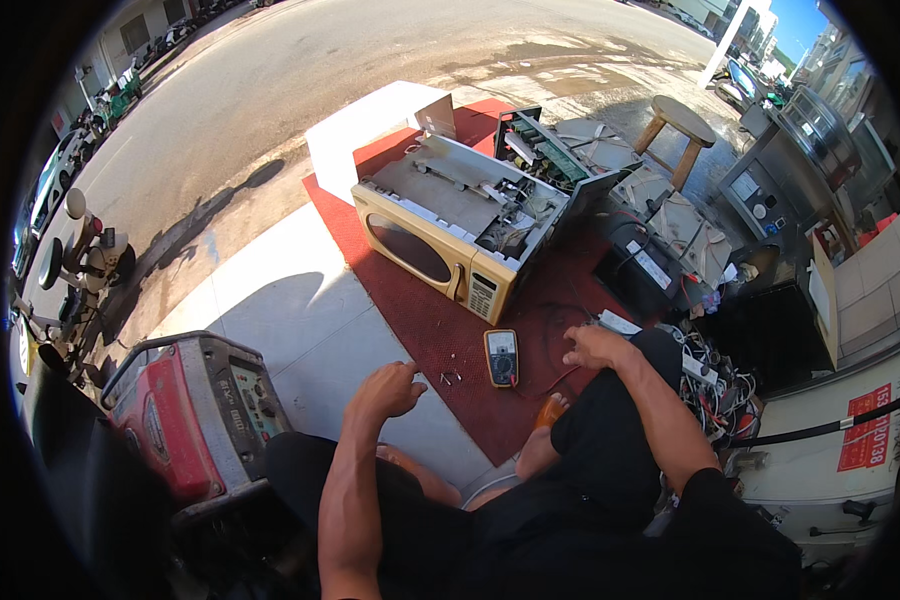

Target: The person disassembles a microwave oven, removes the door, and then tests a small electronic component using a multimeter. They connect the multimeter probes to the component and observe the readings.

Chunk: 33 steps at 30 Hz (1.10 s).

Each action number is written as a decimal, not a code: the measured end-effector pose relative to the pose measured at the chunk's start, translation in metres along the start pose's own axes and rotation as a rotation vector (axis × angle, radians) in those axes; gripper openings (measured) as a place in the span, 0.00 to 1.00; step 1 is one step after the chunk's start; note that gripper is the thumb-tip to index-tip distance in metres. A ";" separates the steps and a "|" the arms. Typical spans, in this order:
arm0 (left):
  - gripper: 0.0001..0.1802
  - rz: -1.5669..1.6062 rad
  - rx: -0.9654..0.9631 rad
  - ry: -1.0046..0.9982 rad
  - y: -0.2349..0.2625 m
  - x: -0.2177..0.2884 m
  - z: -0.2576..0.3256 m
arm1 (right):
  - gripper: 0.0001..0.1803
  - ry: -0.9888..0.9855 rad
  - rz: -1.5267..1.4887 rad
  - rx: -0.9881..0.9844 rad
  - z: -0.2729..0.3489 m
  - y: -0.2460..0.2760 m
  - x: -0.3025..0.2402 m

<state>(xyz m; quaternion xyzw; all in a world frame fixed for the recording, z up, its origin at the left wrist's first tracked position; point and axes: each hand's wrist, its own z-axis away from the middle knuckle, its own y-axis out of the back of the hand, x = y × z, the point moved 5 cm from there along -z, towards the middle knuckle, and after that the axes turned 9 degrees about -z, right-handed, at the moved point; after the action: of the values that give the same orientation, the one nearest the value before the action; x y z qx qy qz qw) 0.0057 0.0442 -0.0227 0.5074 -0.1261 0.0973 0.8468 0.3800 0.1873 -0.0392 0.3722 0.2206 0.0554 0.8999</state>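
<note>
Left hand point(385, 388) hovers low over the red mat's point(410, 320) edge, fingers curled loosely together, gripping nothing. Just to its right lie a few small metal bits point(451, 378) (screws, maybe, too small to tell). Beyond them sits the multimeter point(501, 357), long axis running away from the person. Right hand point(595, 347) rests near the knee, fingers bent, empty, about as close to the meter from the other side. Opened microwave point(450, 235) stands farther up.

I'm seeing a yellow multimeter point(501, 357) lying on the red mat near me, its small grey screen facing up; far right, a red rectangular sign point(865, 427) is hanging on the pale wall
</note>
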 end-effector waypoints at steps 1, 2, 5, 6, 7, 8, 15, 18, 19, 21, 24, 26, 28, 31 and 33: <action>0.22 0.009 0.050 -0.012 0.001 0.002 0.003 | 0.43 0.013 0.060 0.003 0.000 -0.005 -0.005; 0.20 0.010 0.101 -0.020 0.004 0.003 0.006 | 0.41 0.026 0.121 0.008 -0.002 -0.011 -0.010; 0.16 0.029 0.150 -0.031 0.011 0.004 0.014 | 0.39 0.076 0.199 -0.005 -0.011 -0.033 -0.025; 0.15 0.029 0.200 -0.039 0.018 0.003 0.017 | 0.34 0.151 0.244 0.078 -0.016 -0.040 -0.036; 0.17 0.037 0.160 -0.006 0.021 0.000 0.019 | 0.34 0.210 0.232 0.093 -0.022 -0.047 -0.043; 0.20 0.043 0.111 0.028 0.024 -0.001 0.020 | 0.34 0.226 0.244 0.085 -0.028 -0.055 -0.047; 0.23 0.103 0.133 0.108 0.054 -0.013 0.050 | 0.24 0.389 0.466 0.170 -0.105 -0.122 -0.085; 0.23 0.176 0.167 0.121 0.061 -0.027 0.063 | 0.22 0.355 0.551 0.181 -0.145 -0.143 -0.093; 0.23 0.206 0.200 0.117 0.063 -0.031 0.065 | 0.23 0.344 0.561 0.185 -0.159 -0.145 -0.094; 0.21 0.181 0.281 0.112 0.068 -0.040 0.069 | 0.23 0.308 0.588 0.195 -0.188 -0.149 -0.100; 0.20 0.209 0.356 0.123 0.075 -0.051 0.071 | 0.28 0.455 0.366 0.574 -0.215 -0.127 -0.128; 0.19 0.237 0.373 0.123 0.079 -0.055 0.069 | 0.32 0.340 -0.184 0.664 -0.235 -0.107 -0.136; 0.18 0.248 0.389 0.117 0.082 -0.058 0.068 | 0.38 0.041 -0.981 0.500 -0.263 -0.102 -0.133; 0.16 0.241 0.380 0.121 0.082 -0.058 0.069 | 0.21 -0.063 -1.574 0.501 -0.286 -0.090 -0.134; 0.16 0.250 0.386 0.096 0.081 -0.056 0.073 | 0.20 -0.055 -1.804 0.381 -0.301 -0.083 -0.136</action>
<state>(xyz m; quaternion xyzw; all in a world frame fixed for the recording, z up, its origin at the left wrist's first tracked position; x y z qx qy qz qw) -0.0789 0.0155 0.0604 0.6351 -0.1266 0.2475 0.7207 0.1204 0.2867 -0.2367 0.2023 0.4110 -0.7132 0.5305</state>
